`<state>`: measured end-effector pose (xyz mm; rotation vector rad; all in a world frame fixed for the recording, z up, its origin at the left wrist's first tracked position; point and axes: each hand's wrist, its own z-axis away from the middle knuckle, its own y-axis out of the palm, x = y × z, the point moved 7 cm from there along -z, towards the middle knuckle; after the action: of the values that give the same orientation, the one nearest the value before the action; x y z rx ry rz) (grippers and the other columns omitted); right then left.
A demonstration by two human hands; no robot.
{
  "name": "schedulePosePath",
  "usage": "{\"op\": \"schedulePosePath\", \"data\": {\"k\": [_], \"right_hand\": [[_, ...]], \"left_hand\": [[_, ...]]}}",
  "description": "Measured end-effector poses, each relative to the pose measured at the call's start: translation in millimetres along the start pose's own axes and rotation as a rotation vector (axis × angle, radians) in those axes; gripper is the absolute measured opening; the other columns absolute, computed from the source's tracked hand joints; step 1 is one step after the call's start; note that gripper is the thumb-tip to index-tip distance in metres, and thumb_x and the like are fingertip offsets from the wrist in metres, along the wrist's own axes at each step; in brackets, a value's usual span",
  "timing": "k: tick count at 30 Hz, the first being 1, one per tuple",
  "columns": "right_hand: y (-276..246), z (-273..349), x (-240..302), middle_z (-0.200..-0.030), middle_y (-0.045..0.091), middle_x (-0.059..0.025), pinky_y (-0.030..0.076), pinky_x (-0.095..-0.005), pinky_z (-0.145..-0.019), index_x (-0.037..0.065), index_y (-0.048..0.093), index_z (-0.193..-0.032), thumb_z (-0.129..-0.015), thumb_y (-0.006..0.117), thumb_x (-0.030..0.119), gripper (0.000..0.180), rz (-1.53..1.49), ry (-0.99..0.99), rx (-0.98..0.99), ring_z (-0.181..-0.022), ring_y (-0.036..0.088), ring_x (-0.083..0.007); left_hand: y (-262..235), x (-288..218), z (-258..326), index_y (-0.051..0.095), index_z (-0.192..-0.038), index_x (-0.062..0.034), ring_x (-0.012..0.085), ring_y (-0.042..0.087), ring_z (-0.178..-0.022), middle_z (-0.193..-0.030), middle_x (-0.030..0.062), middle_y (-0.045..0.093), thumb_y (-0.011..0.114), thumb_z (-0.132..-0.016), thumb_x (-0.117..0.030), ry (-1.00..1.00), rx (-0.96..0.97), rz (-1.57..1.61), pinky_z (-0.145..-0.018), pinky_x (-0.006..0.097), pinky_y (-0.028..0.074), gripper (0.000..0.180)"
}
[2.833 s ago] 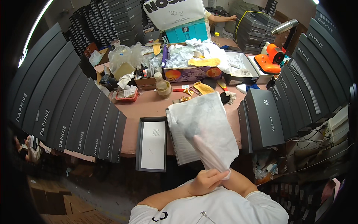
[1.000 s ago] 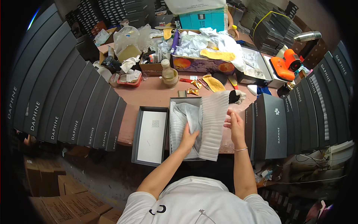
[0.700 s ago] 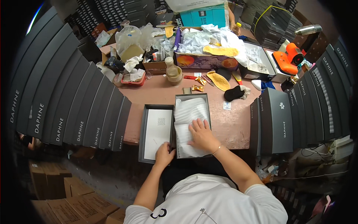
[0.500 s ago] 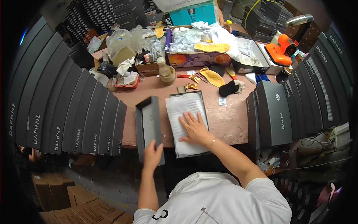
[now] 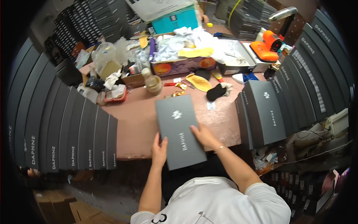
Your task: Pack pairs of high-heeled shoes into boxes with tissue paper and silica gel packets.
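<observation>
Overhanging the table [image 5: 138, 123] edge, grey box [image 5: 180, 130] rests under both hands [image 5: 181, 143]

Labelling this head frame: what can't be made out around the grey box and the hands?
- Closed grey box: contents hidden by its lid.
- Left hand: fingertips hidden behind the box's edge.
- Right hand: palm hidden, flat on the lid.
- Clutter in the purple carton: too small to identify.

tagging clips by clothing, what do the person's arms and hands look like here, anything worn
Both forearms are bare, with no gloves on the left hand or right hand. A thin bracelet circles the right wrist. Short white sleeves end above the elbows. No rings can be made out.
</observation>
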<state>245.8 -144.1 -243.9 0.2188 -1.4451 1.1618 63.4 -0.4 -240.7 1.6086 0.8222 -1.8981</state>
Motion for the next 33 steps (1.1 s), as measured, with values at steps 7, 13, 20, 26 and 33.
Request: {"op": "schedulePosePath", "data": {"k": [7,13,20,26,33], "right_hand": [[30.4,-37.8,-22.8,-0.122,0.054,-0.0328,0.042,-0.0395,-0.097,-0.007,0.042,-0.133,-0.091,0.055,0.043,0.066,-0.394,0.033,0.166,-0.118,0.053,-0.0364],[-124.2,47.1,53.5,-0.147,0.03,-0.0254,0.026,-0.0368,-0.111,-0.003,0.025,-0.144,-0.092,0.055,0.042,0.076,-0.351,-0.199,-0.029,-0.138,0.028,-0.0292],[-405.5,176.8,127.2,-0.131,0.053,-0.015,0.041,-0.0317,-0.096,-0.001,0.048,-0.132,-0.089,0.06,0.02,0.049,0.63,-0.259,-0.648,-0.118,0.051,-0.0231],[-186.2,155.2,354.9,-0.134,0.051,-0.0148,0.048,-0.0372,-0.09,0.008,0.054,-0.129,-0.086,0.067,0.033,0.052,0.669,-1.056,-0.4,-0.115,0.056,-0.0274],[60.7,212.2,623.3,-0.14,0.038,-0.0178,0.032,-0.0549,-0.104,0.011,0.053,-0.124,-0.073,0.071,0.018,0.054,0.909,-2.14,-0.433,-0.131,0.035,-0.0383]], "left_hand": [[6.2,43.2,-18.3,0.054,-0.12,0.0062,0.0243,0.06,-0.103,-0.112,0.0137,0.061,0.055,-0.09,-0.039,-0.481,0.144,0.391,-0.088,0.034,0.048,0.054],[83.4,-58.5,12.8,0.05,-0.124,0.005,0.0204,0.057,-0.106,-0.117,0.0128,0.058,0.052,-0.093,-0.031,-0.156,0.291,0.607,-0.094,0.033,0.045,0.047],[159.7,-189.5,59.9,0.034,-0.144,-0.0061,0.0156,0.053,-0.111,-0.129,0.0095,0.051,0.055,-0.096,-0.019,0.404,0.753,0.367,-0.097,0.029,0.041,0.054],[68.4,-125.2,63.5,0.05,-0.131,0.0006,0.0132,0.058,-0.102,-0.115,0.0076,0.059,0.053,-0.097,-0.025,0.167,0.5,0.444,-0.091,0.026,0.046,0.042],[-29.5,-113.6,75.9,0.053,-0.125,0.0055,0.0135,0.059,-0.102,-0.111,0.0104,0.062,0.055,-0.096,-0.026,0.303,0.153,0.458,-0.091,0.027,0.048,0.043]]}}
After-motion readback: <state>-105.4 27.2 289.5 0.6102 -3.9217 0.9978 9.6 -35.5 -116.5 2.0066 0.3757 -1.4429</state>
